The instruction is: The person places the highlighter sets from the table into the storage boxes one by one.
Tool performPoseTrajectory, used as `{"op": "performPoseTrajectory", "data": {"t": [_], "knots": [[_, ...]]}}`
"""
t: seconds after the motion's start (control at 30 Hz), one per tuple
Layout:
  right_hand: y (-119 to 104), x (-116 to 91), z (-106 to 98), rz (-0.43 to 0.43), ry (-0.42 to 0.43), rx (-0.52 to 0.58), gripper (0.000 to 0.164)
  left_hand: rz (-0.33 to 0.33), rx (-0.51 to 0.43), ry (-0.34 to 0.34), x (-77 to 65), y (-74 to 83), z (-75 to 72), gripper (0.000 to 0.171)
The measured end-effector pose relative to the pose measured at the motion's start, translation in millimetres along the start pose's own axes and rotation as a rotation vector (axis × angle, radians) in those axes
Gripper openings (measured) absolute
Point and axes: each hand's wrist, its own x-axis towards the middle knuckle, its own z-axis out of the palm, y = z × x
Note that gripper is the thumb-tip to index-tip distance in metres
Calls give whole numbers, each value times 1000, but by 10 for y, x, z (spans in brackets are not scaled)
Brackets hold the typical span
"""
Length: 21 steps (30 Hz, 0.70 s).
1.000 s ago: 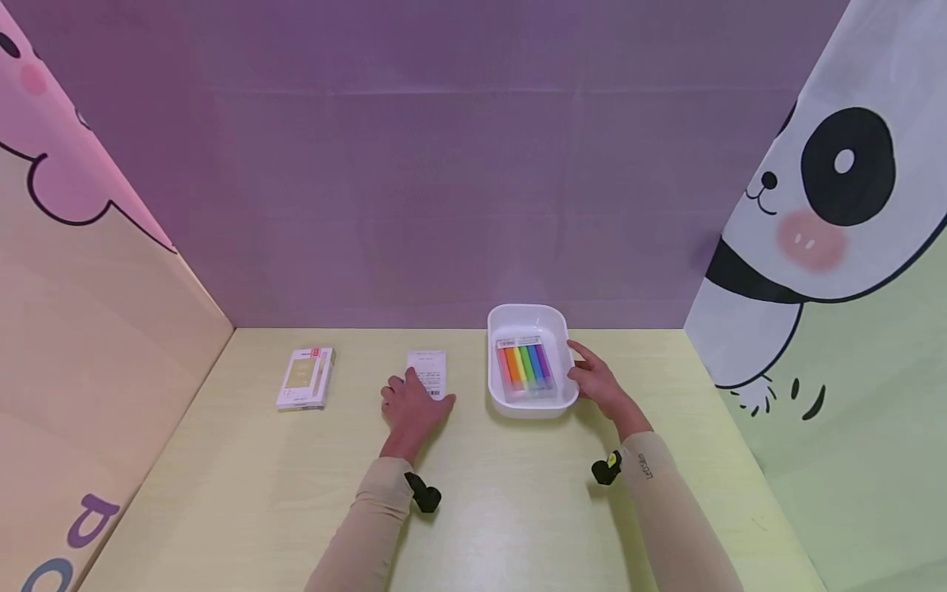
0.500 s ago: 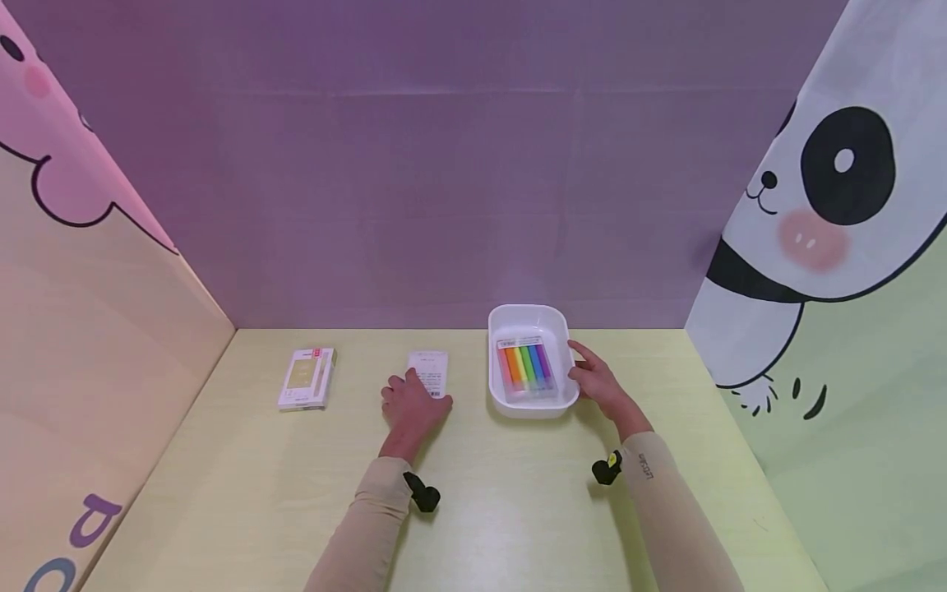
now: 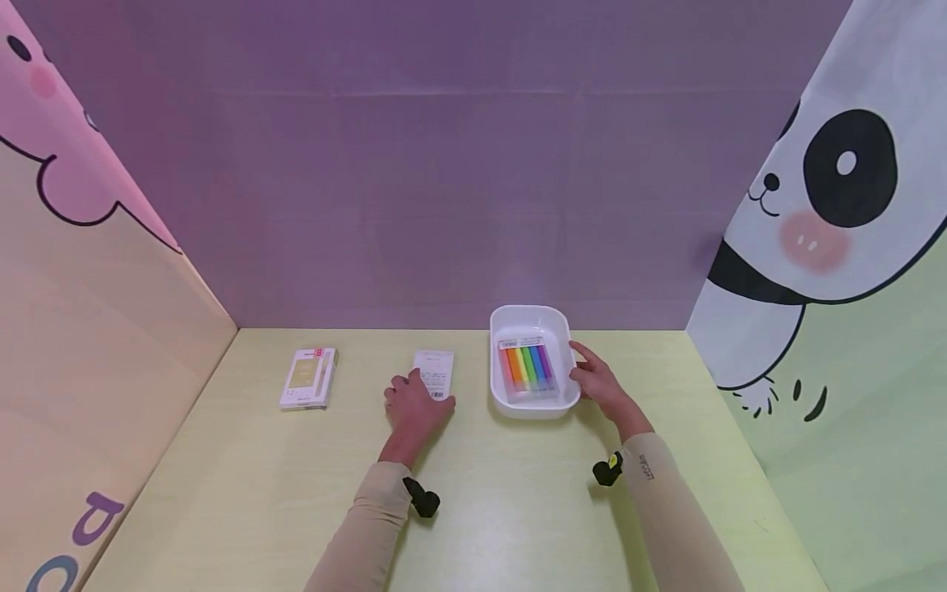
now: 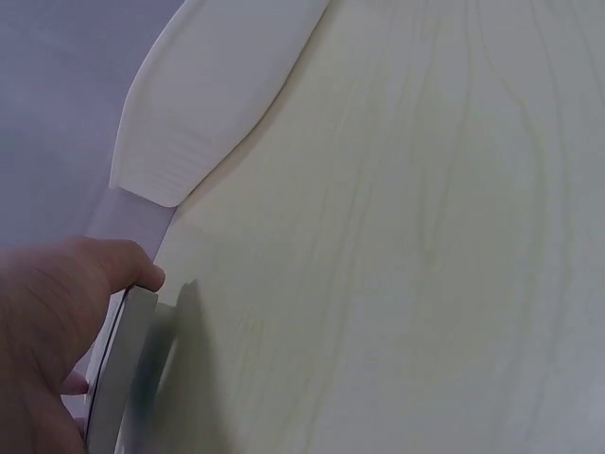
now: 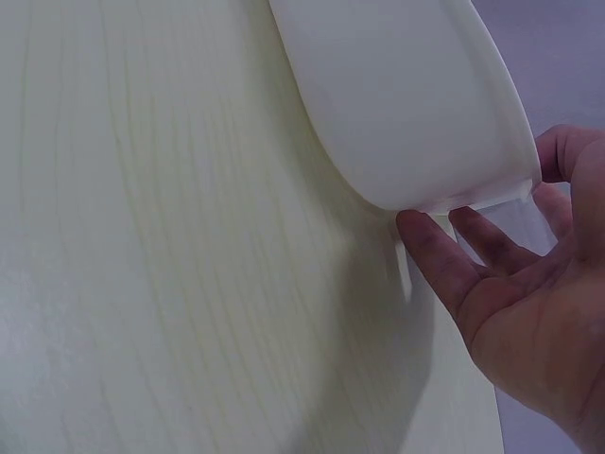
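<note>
My left hand (image 3: 418,404) grips a thin white box (image 3: 436,374) with small print and a barcode. In the left wrist view the thumb lies on one edge of the box (image 4: 123,369), with fingertips showing on the other side. A white plastic tray (image 3: 501,403) stands to the right, holding a clear pack of rainbow-coloured markers (image 3: 527,367). My right hand (image 3: 601,388) holds the tray by its right side. In the right wrist view, fingertips touch the outer wall of the tray (image 5: 416,104) and one digit reaches over its rim.
Another white box (image 3: 308,378) with a gold panel lies at the left of the pale wooden table (image 3: 503,510). A purple backdrop (image 3: 459,181) rises along the far edge. Printed panels close in both sides, with a panda (image 3: 821,189) on the right one.
The thin box has shifted slightly to the right with the left hand. The right hand keeps its place at the tray. The view has drifted very slightly.
</note>
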Motion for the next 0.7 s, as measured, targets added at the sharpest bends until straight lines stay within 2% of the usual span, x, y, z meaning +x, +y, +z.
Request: {"op": "performPoseTrajectory", "data": {"t": [0.3,0.7], "knots": [[3,-14,6,2,-3,11,65,20,-14,17,8,53,-36,86],[13,1,-6,0,1,16,64,50,-54,50,0,214,-165,83]]}}
